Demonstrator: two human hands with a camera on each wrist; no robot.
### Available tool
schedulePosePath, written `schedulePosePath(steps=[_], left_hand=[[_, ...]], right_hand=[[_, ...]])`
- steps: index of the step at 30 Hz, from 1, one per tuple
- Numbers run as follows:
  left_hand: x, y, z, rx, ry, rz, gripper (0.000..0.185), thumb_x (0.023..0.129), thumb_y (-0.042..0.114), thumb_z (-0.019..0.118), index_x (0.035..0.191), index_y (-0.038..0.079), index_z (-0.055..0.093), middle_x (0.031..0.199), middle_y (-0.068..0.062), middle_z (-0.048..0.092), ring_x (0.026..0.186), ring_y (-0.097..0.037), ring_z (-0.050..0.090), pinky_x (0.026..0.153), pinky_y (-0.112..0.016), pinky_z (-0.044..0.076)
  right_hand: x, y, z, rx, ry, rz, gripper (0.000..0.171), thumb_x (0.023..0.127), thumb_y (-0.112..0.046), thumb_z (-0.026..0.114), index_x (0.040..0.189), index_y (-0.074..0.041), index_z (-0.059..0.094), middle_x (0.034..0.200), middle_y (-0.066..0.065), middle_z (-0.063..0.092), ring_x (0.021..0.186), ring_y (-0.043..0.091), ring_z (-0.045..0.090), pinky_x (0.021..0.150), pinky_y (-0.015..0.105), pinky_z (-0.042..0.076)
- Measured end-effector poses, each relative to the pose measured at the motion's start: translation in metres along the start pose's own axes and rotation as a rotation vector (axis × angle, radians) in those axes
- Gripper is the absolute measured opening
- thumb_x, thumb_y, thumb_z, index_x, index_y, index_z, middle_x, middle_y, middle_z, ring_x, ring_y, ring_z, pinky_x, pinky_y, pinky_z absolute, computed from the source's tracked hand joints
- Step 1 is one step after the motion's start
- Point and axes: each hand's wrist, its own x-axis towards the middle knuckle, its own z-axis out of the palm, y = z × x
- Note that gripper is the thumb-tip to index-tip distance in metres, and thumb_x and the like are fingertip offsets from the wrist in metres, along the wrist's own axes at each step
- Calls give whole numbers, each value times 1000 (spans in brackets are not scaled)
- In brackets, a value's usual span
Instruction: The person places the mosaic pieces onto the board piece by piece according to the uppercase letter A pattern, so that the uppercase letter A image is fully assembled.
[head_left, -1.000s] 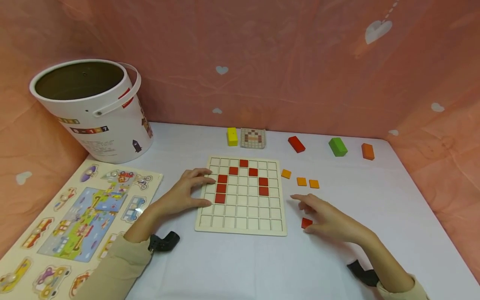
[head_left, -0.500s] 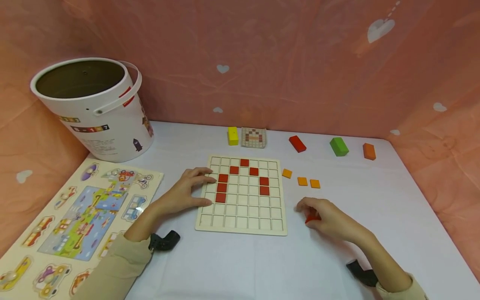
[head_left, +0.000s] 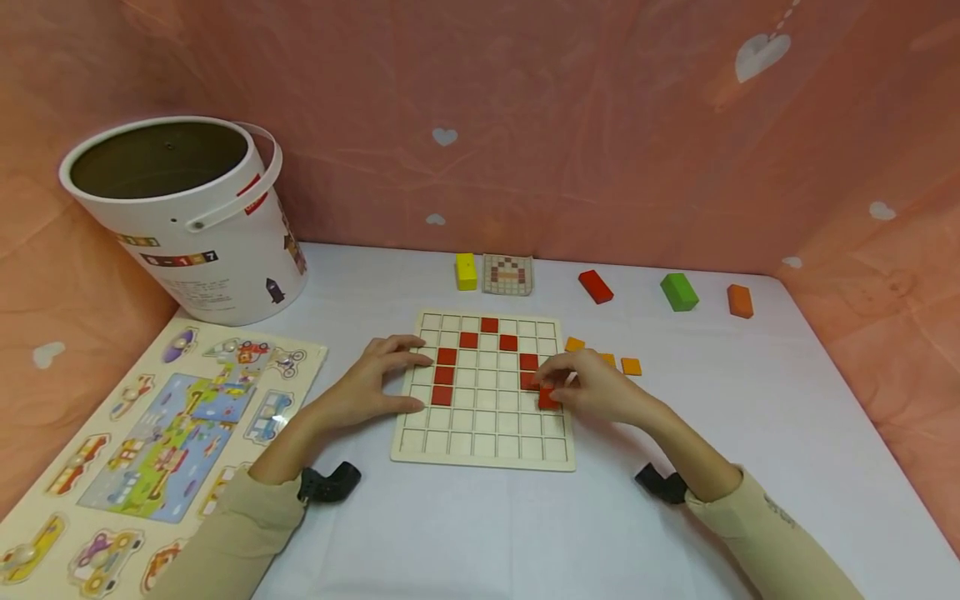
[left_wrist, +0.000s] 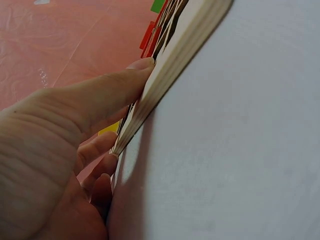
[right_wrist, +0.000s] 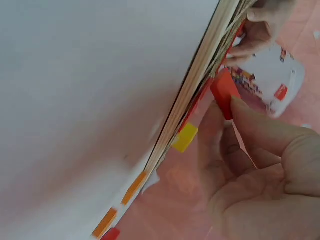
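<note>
A cream grid board (head_left: 480, 450) lies on the white table, with several red square tiles set in its cells in an arch. My right hand (head_left: 600, 385) pinches a red tile (head_left: 549, 398) between thumb and fingers over the board's right side. In the right wrist view that red tile (right_wrist: 226, 94) is tilted at the fingertips, close to the board's surface. My left hand (head_left: 367, 379) rests on the board's left edge, thumb and fingers spread. The left wrist view shows its thumb (left_wrist: 115, 87) lying against the board's rim (left_wrist: 172, 65).
Orange tiles (head_left: 631, 367) lie right of the board. Behind it are a yellow block (head_left: 466, 272), a pattern card (head_left: 507, 275), a red block (head_left: 596, 287), a green block (head_left: 679, 292) and an orange block (head_left: 740, 301). A white bucket (head_left: 217, 275) and a picture puzzle (head_left: 172, 450) stand left.
My right hand has picked the red tile up from the table and carried it left and away from me, over the board's right side. The left hand has stayed on the board's edge.
</note>
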Motion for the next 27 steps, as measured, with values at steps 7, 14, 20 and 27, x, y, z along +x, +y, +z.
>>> schedulePosePath(steps=[7, 14, 20, 27], left_hand=[[0, -1, 0, 14, 2, -8, 59, 79, 25, 85, 131, 8, 64, 152, -13, 40, 139, -35, 27, 111, -62, 25], [-1, -1, 0, 10, 5, -8, 59, 79, 24, 85, 131, 8, 64, 152, -13, 40, 138, -35, 28, 111, -62, 25], [0, -1, 1, 4, 1, -1, 59, 80, 25, 85, 132, 8, 63, 152, -12, 40, 138, -35, 27, 111, -61, 25], [0, -1, 1, -1, 0, 1, 59, 80, 25, 85, 132, 8, 63, 152, -11, 40, 137, -34, 28, 111, -61, 26]], right_hand=[[12, -7, 7, -8, -36, 10, 18, 87, 11, 64, 100, 0, 71, 95, 3, 70, 89, 20, 60, 81, 32, 51], [4, -13, 11, -68, 32, 4, 19, 88, 8, 66, 104, 1, 72, 100, 4, 69, 93, 20, 60, 82, 32, 54], [-21, -21, 16, -371, 84, -64, 33, 93, -14, 71, 123, 1, 68, 131, 16, 60, 124, 34, 53, 100, 50, 47], [-51, -28, 27, -589, -119, -26, 80, 93, -51, 63, 154, -5, 36, 163, 13, 22, 149, 44, 6, 112, 70, 11]])
